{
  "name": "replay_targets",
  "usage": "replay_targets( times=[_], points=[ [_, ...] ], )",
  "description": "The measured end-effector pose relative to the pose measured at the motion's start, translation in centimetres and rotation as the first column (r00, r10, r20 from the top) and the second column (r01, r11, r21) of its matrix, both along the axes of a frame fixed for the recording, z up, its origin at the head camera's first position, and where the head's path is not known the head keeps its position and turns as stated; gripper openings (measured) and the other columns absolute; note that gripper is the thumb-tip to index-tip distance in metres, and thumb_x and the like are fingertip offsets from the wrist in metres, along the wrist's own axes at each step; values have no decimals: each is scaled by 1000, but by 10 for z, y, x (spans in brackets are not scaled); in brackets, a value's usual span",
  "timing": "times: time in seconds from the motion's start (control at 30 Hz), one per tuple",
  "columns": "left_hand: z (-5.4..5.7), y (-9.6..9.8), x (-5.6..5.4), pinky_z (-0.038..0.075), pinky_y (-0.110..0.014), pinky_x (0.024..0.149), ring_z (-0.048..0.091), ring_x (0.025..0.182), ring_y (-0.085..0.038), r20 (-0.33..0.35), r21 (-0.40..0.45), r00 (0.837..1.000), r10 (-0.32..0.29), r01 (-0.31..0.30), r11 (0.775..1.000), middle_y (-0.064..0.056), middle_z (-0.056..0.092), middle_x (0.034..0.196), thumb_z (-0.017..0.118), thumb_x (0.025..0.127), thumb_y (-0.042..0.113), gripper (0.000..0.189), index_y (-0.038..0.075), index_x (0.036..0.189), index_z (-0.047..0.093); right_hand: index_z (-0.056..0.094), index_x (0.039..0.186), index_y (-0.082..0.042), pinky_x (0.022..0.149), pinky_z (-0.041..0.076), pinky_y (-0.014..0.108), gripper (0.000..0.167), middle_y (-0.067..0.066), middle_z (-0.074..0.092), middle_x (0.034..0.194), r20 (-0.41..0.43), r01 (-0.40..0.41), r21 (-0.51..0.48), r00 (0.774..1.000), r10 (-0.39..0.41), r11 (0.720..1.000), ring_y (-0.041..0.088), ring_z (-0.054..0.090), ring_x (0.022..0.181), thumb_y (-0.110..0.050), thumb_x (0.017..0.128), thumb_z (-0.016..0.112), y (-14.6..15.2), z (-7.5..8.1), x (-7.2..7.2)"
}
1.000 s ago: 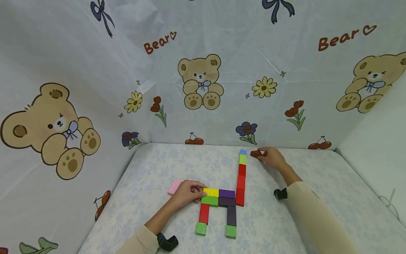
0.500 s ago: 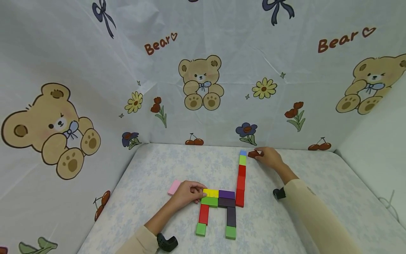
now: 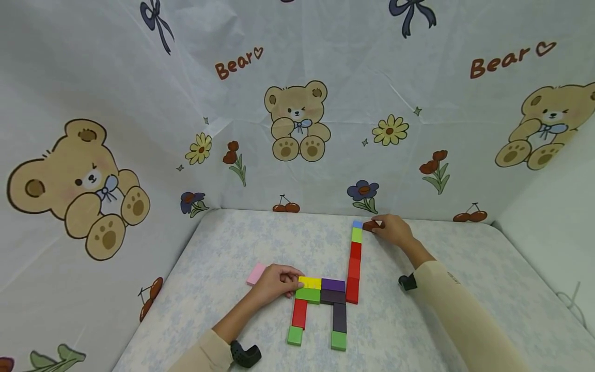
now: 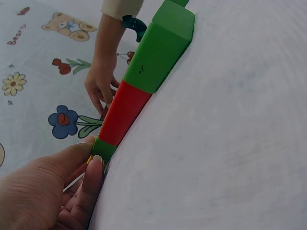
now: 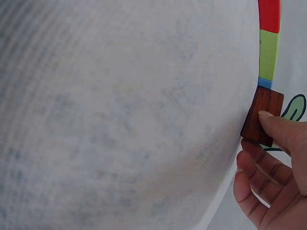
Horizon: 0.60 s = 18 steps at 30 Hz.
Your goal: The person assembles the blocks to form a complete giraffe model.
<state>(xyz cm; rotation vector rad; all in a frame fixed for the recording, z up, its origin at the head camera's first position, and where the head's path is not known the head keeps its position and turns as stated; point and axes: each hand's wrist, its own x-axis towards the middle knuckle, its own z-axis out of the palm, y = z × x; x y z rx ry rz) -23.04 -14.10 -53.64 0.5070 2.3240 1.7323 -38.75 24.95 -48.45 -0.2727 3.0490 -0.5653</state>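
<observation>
My right hand (image 3: 394, 230) pinches a brown wooden block (image 5: 264, 112) between thumb and fingers at the far end of a column of blocks. The brown block meets the small blue block (image 3: 357, 225) that tops a light green block (image 3: 356, 235) and several red blocks (image 3: 354, 268). Farther left and nearer, my left hand (image 3: 274, 281) pinches the left end of a yellow block (image 3: 310, 282). Beside that lie a purple block (image 3: 332, 284), a green block (image 3: 308, 295) and a dark block (image 3: 332, 296). The left wrist view shows only a sliver of yellow at the fingertips.
Two legs of blocks run toward me: a red block (image 3: 299, 313) ending in a green one (image 3: 295, 336), and a dark block (image 3: 340, 317) ending in another green one (image 3: 339, 341). A pink block (image 3: 255, 274) lies behind my left hand. Bear-printed cloth (image 3: 344, 98) rises behind the table.
My right hand has moved a little left, bringing the brown block from a gap away up against the blue block. The left hand has kept its place on the yellow block.
</observation>
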Motion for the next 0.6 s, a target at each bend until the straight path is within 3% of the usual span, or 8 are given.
replay_targets(
  times=[0.6],
  points=[
    [1, 0, 0, 60, -30, 57, 65, 61, -17, -3, -24, 1000, -11, 11, 1000, -3, 69, 82, 81, 89, 23, 22, 14, 108, 78, 64, 133, 0, 66, 54, 37, 46, 17, 69, 100, 4, 5, 36, 1000, -5, 999, 28, 60, 84, -21, 94, 74, -2, 4, 0]
  ],
)
